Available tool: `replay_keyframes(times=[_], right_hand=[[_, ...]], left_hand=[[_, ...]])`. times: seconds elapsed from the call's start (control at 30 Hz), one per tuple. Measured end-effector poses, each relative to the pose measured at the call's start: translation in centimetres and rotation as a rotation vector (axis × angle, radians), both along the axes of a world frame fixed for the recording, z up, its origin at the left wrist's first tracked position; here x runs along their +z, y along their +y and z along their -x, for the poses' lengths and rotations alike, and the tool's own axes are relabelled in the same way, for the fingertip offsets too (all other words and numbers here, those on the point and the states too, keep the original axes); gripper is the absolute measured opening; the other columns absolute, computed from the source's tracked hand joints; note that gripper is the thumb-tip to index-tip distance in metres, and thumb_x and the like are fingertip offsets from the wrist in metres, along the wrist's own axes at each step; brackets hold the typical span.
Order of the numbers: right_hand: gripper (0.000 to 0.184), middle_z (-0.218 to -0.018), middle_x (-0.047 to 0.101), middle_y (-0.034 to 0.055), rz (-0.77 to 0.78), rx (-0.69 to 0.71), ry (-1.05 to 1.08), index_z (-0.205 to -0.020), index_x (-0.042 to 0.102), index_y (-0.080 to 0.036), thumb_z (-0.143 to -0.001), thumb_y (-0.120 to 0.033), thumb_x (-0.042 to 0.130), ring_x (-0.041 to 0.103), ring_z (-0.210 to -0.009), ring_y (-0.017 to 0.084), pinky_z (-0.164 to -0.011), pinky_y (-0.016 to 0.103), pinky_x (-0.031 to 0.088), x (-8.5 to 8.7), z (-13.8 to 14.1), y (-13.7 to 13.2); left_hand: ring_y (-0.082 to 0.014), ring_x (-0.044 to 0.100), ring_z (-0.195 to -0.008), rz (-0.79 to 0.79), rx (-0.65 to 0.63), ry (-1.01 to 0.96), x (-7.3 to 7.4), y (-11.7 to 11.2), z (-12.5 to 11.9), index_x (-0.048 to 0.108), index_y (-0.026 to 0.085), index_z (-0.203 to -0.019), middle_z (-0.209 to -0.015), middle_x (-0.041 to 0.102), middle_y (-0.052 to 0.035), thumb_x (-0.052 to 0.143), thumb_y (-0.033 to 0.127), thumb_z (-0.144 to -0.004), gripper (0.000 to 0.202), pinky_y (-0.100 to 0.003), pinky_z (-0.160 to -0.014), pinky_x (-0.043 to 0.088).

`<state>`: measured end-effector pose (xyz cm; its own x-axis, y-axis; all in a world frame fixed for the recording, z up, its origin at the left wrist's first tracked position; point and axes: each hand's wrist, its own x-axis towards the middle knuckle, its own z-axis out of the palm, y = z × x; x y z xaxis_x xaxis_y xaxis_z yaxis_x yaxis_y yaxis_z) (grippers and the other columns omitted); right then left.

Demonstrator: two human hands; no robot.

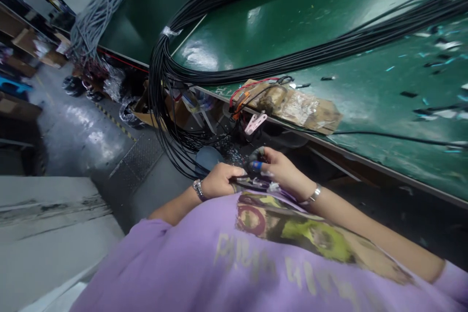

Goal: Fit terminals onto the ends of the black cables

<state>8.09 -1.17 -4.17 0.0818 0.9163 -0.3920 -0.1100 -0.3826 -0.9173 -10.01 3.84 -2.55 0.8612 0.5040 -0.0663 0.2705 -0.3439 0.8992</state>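
My left hand (219, 181), wearing a wristwatch, is closed around several black cable ends (250, 183) just in front of the purple shirt. Beside it my right hand (278, 169) has its fingers curled in a pinch. Dark coverings and a blue band wrap some of its fingertips; whatever lies between them is too small to make out. Whitish frayed bits show at the cable ends, below the right hand. From the hands the cables run left and up into a thick black cable bundle (234, 76), which hangs over the table edge and loops across the tabletop.
The green table (278, 19) carries scattered scraps at right. At its edge sit a taped cardboard piece (303, 107) with red and black wires and a pink clip (255, 123). A grey-blue bucket (207, 157) stands below. A grey cable bundle (97, 14) hangs at far left.
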Motion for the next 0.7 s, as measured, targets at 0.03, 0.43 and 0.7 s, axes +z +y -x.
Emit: replay_keyframes(times=[0.03, 0.43, 0.7], right_hand=[[0.037, -0.064, 0.057, -0.0016, -0.010, -0.030, -0.032, -0.071, 0.053, -0.019, -0.054, -0.043, 0.077, 0.050, -0.059, 0.012, -0.056, 0.026, 0.042, -0.2, -0.2, 0.1], [0.037, -0.060, 0.055, -0.0022, -0.048, 0.103, -0.068, -0.069, 0.056, -0.019, -0.067, -0.055, 0.067, 0.045, -0.053, 0.011, -0.053, 0.026, 0.040, 1.6, -0.8, -1.1], [0.039, -0.077, 0.065, 0.0026, -0.069, 0.192, -0.115, -0.074, 0.059, -0.020, -0.063, -0.056, 0.070, 0.057, -0.074, 0.019, -0.074, 0.034, 0.047, 2.5, 0.1, -1.3]], left_hand=[[-0.0055, 0.033, -0.051, -0.012, -0.001, -0.012, -0.1, 0.0, 0.0, 0.046, 0.014, -0.055, -0.052, 0.038, 0.0051, 0.063, 0.034, -0.072, 0.032, -0.019, -0.050, 0.027], [-0.0072, 0.037, -0.055, -0.067, 0.282, 0.061, -0.6, -0.2, -0.2, 0.054, 0.013, -0.064, -0.057, 0.045, 0.0036, 0.063, 0.029, -0.074, 0.021, -0.019, -0.054, 0.032], [-0.0067, 0.036, -0.052, -0.174, 0.286, 0.124, 0.0, -0.4, -0.7, 0.045, 0.016, -0.057, -0.052, 0.042, 0.0052, 0.055, 0.009, -0.066, 0.016, -0.020, -0.051, 0.027]])
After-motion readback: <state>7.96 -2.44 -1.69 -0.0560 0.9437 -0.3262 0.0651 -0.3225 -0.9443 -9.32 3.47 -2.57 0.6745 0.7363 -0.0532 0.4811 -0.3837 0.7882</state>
